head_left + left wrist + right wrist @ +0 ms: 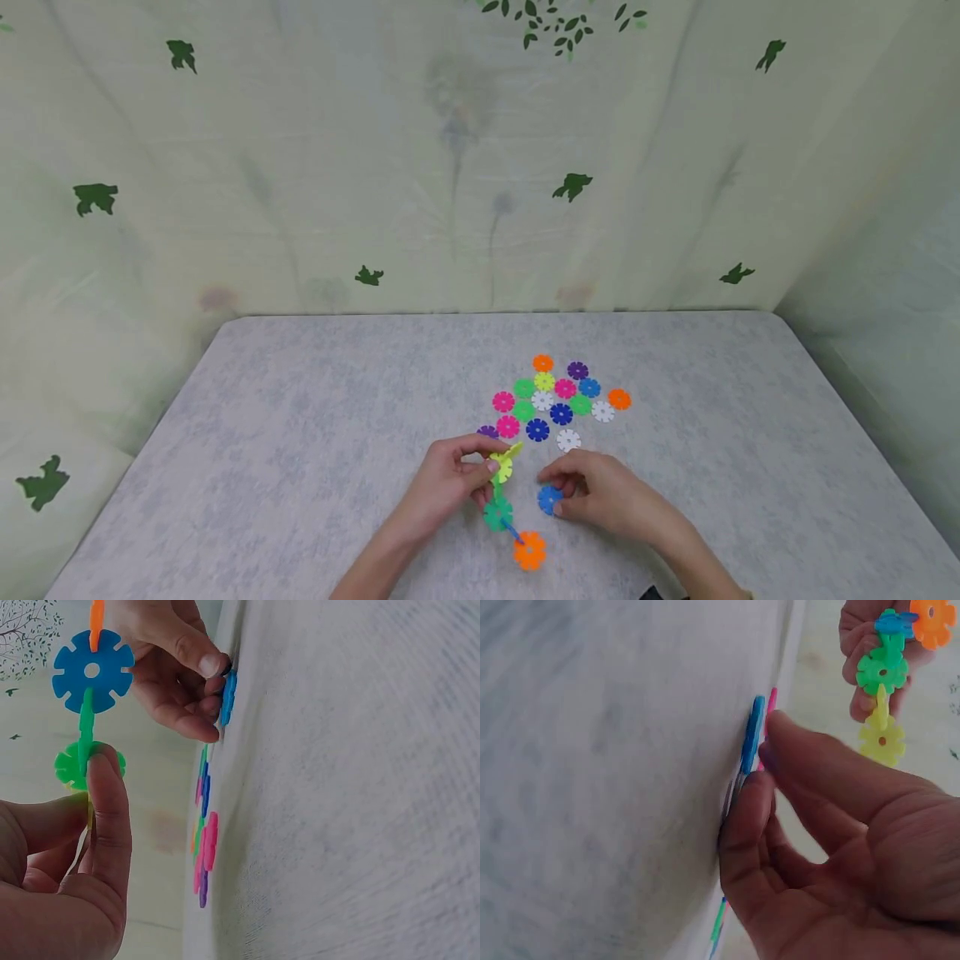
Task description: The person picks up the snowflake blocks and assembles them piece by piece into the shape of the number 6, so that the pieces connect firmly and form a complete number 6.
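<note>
My left hand pinches a chain of notched plastic discs by its yellow end, raised above the table. Down from the yellow discs run green discs, a blue disc and an orange disc at the lower end. To the right, my right hand has its thumb and fingers at the edges of a loose blue disc, which lies almost flat near the tabletop. Seen edge-on in the right wrist view, that blue disc sits at the thumb and fingertip.
Beyond the hands, several loose discs lie flat in a loose group, among them a pink disc, a white disc and an orange disc. A pale grey cloth covers the table. A leaf-patterned curtain hangs behind it.
</note>
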Motion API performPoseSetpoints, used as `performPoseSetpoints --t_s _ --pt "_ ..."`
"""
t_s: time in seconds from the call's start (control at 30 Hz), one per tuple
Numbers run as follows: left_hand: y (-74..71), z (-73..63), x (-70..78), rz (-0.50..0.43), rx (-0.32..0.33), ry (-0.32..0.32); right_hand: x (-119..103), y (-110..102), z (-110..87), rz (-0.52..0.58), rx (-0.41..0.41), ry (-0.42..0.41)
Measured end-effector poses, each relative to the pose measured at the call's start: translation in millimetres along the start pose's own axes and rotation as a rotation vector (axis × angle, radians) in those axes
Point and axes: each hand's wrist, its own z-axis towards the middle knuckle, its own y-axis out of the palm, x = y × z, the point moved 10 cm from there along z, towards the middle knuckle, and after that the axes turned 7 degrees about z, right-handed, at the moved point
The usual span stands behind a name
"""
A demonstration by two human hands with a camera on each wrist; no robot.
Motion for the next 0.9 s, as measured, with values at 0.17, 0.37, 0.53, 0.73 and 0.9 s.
performPoseSetpoints --t_s 0.17,0.37,0.53,0.73,0.9 --pt "0.3 0.0 0.0 -0.006 -0.003 -0.002 -1.2 2.1 0.7 -0.063 0.009 -0.001" --pt "2.9 0.3 -0.4 -0.026 -0.009 -0.005 1.2 1.9 0.7 -0.049 0.021 0.073" --pt "3.0 0.2 -0.8 -0.006 0.001 -0.013 -3.3 -8.7 -1.1 -0.012 0.091 0.034" --pt "4.6 -0.4 0.4 0.014 -0.006 -0.008 -11.3 -27.3 -0.8 0.083 0.266 -0.012" --pt "7.0 -0.9 0.8 0.029 -0.017 0.004 -15.0 -34.7 -4.2 0.234 0.378 -0.008"
